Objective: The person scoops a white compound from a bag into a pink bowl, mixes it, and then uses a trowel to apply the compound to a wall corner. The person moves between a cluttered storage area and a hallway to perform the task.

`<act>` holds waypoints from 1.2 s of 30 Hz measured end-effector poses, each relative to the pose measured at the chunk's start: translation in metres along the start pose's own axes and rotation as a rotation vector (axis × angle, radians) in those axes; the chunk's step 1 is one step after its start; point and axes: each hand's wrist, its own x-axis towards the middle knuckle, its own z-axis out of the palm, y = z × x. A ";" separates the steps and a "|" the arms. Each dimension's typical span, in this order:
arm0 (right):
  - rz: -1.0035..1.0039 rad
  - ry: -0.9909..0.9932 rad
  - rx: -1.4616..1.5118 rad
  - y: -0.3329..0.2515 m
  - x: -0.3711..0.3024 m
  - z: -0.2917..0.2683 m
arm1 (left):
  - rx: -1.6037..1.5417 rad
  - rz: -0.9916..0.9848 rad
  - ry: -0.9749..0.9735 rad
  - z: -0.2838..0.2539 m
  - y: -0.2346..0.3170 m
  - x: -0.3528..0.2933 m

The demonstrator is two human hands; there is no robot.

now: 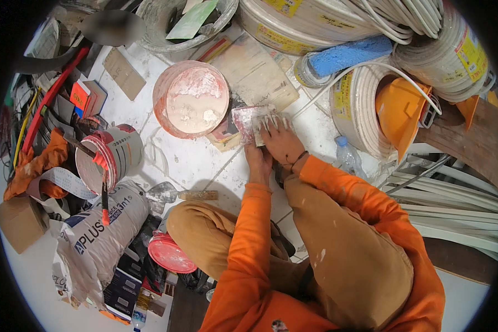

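My left hand (258,162) grips the lower edge of a flat scraper (242,120), smeared pink and white with putty. Over its right side lies a second, greyish flat blade (257,131), pressed under the fingers of my right hand (282,143). White putty coats those right fingers. Both hands nearly touch in front of my bent knees, and the left fingertips are hidden. Just beyond them on the left stands a round reddish tub (190,125) with pale pinkish-white putty inside. Behind the scrapers lies a stained board (254,72).
Cable coils (365,105), a blue paint roller (351,55) and an orange hard hat (399,113) crowd the right. A water bottle (348,155) stands near my right wrist. Leftward are a paint bucket (128,146) with brushes, a white sack (108,224) and a red lid (171,253).
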 end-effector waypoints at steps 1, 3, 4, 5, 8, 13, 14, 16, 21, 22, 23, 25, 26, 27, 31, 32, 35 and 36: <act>-0.032 0.031 -0.008 0.000 0.000 -0.002 | -0.019 -0.002 0.033 0.003 0.004 -0.004; 0.029 -0.033 0.042 0.005 0.011 -0.006 | 0.054 0.007 0.043 0.000 0.007 -0.001; 0.063 -0.070 0.038 0.007 0.015 -0.012 | 0.088 0.002 0.041 0.002 0.007 -0.001; 0.098 -0.107 0.034 0.007 0.015 -0.016 | 0.039 -0.012 0.052 0.004 0.006 -0.003; 0.010 -0.055 -0.013 0.007 0.001 -0.007 | -0.044 -0.021 0.068 0.003 0.008 -0.005; 0.204 -0.073 0.015 0.000 0.005 -0.009 | 0.006 0.006 0.071 0.001 0.005 0.002; 0.193 -0.057 -0.003 0.000 0.003 -0.008 | -0.017 0.014 0.097 0.006 0.005 0.000; 0.169 -0.030 -0.038 -0.001 -0.002 -0.010 | -0.067 0.030 0.152 0.015 0.003 -0.005; 0.215 -0.092 -0.091 -0.003 0.001 -0.005 | -0.001 -0.020 0.125 0.002 0.002 0.000; 0.213 -0.097 -0.103 -0.007 -0.003 -0.003 | 0.007 -0.034 0.157 0.004 0.003 -0.001; 0.227 -0.088 -0.082 -0.005 -0.001 -0.001 | 0.006 -0.009 0.126 0.007 0.004 -0.002; 0.248 -0.074 -0.036 0.002 0.008 -0.003 | 0.003 0.042 0.072 0.010 0.003 -0.005; 0.299 -0.198 0.091 0.005 0.019 -0.013 | -0.021 0.048 0.052 0.007 0.002 -0.004; 0.266 -0.182 0.067 -0.002 0.017 -0.011 | -0.045 0.054 0.033 0.004 0.001 -0.001; 0.108 -0.103 -0.003 -0.015 -0.001 -0.004 | -0.123 0.002 0.104 0.021 0.004 -0.011; 0.056 -0.069 0.028 -0.014 0.008 -0.003 | -0.089 0.011 0.066 0.010 0.005 -0.005; -0.033 -0.044 0.111 -0.008 0.029 -0.004 | 0.010 -0.009 0.009 0.001 0.004 -0.001; -0.077 -0.019 0.100 -0.012 0.027 0.009 | 0.042 -0.024 0.032 0.003 0.001 -0.008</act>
